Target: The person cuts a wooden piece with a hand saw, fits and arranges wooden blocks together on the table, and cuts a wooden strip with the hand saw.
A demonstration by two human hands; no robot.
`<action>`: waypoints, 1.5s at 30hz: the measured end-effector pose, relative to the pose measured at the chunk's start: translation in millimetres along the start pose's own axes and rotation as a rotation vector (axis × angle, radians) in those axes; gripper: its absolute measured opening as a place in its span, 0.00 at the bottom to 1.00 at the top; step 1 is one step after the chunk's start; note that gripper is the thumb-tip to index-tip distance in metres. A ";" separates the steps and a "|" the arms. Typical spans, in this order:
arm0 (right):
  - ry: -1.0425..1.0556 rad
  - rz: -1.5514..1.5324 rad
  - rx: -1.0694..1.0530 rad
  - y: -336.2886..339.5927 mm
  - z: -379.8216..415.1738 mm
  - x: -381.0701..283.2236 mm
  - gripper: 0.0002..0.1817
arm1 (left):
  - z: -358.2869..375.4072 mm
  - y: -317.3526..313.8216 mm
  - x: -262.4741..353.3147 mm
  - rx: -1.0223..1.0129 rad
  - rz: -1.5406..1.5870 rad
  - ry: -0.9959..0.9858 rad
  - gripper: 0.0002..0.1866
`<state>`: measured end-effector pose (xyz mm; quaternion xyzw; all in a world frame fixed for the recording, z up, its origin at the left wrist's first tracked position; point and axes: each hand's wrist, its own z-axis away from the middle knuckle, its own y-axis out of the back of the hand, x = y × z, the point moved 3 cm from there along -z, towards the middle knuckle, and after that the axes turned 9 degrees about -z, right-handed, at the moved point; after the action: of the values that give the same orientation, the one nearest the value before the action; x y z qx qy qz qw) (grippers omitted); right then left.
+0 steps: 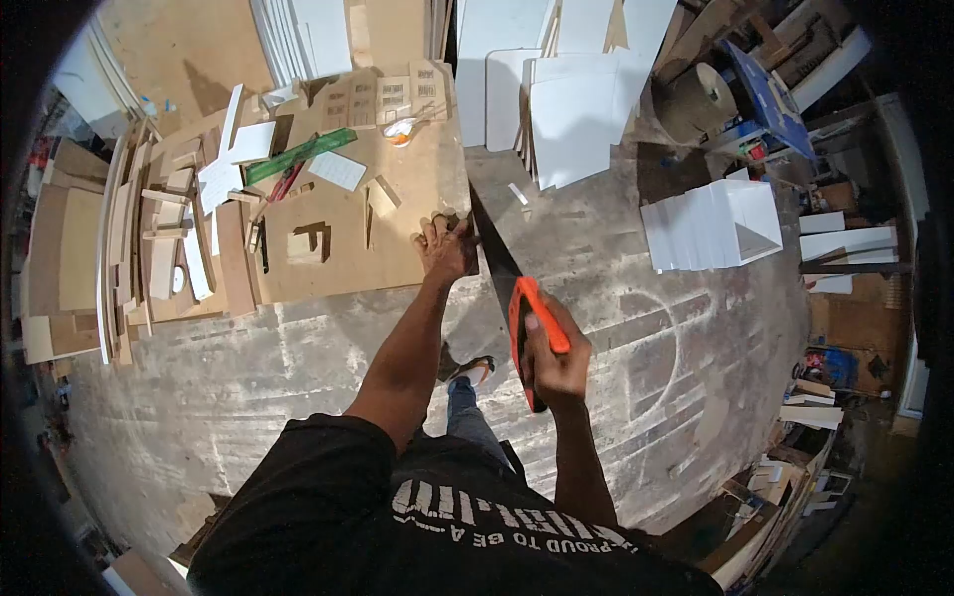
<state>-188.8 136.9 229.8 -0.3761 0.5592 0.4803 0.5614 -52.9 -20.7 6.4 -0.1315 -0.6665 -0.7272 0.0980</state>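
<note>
My right hand (558, 360) is wrapped round the orange and black handle of a handsaw (500, 248). The saw's dark blade runs up and away along the right edge of the workbench (348, 263). At the bench's near right corner, my left hand (444, 248) presses down with bent fingers on a small brown piece of wood (470, 256), mostly hidden under the palm. Its fingertips are close beside the blade. Left of this hand, a small wooden offcut (382, 197) lies on the bench top.
A green strip (298, 155), a white card (337, 171) and several wood strips lie on the bench. White panels (571, 119) lean beyond its right side. A white box-like stack (711, 226) stands on the concrete floor (636, 348). Shelving lines the right.
</note>
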 end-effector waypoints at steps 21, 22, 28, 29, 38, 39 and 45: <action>0.186 -0.161 0.064 31.9 -1.4 123.8 0.24 | -5.5 -27.4 -15.1 0.162 -0.032 -0.121 0.10; 0.066 -0.248 0.078 44.9 15.1 116.4 0.24 | -7.6 -28.1 -16.2 0.112 -0.013 -0.065 0.11; 0.010 -0.190 0.071 82.8 55.8 93.0 0.29 | -6.0 -26.6 -21.6 0.079 0.078 -0.098 0.11; -0.037 -0.180 0.060 81.5 55.2 93.4 0.29 | -3.8 -22.7 -19.0 0.063 0.091 -0.084 0.11; 0.051 -0.051 -0.040 40.8 37.8 53.2 0.28 | 8.6 -16.5 -20.4 -0.040 0.016 -0.045 0.12; 0.046 -0.035 -0.036 37.3 39.3 57.6 0.27 | 9.7 -16.3 -19.9 -0.038 0.014 -0.056 0.12; 0.002 -0.145 0.004 26.2 47.3 77.2 0.25 | 18.2 -9.0 -19.9 0.037 0.010 -0.103 0.12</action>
<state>-208.0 198.1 160.8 -0.4151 0.5321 0.4368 0.5948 -35.8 -2.3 -7.1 -0.1702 -0.6834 -0.7065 0.0699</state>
